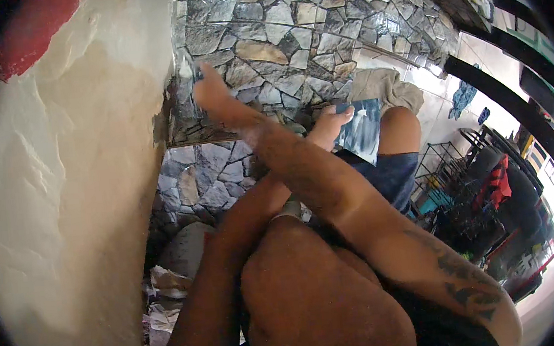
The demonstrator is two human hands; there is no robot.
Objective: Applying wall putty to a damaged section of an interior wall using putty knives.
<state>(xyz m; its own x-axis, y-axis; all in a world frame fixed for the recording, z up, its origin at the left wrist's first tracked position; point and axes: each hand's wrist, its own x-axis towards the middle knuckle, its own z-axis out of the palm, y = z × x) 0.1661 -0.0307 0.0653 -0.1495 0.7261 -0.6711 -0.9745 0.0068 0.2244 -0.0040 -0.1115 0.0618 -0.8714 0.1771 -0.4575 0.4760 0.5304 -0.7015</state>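
Observation:
My arms cross, the tattooed right one above the left. My left hand grips a dark blue flat rectangular plate by its left edge, thumb on top. White paste is smeared over the plate's face. Far left, my right hand is closed and slightly blurred, at the seam where the stone-patterned tiles meet the plastered wall. A small dark flat tool like a spatula shows at its fingers, mostly hidden. Whitish smears mark the tile edge beside it.
My bent knees take up the lower middle. A greyish cloth lies beyond the plate. Crumpled paper and bags lie low at left, near the wall. Dark racks and a red-and-black cloth crowd the right side.

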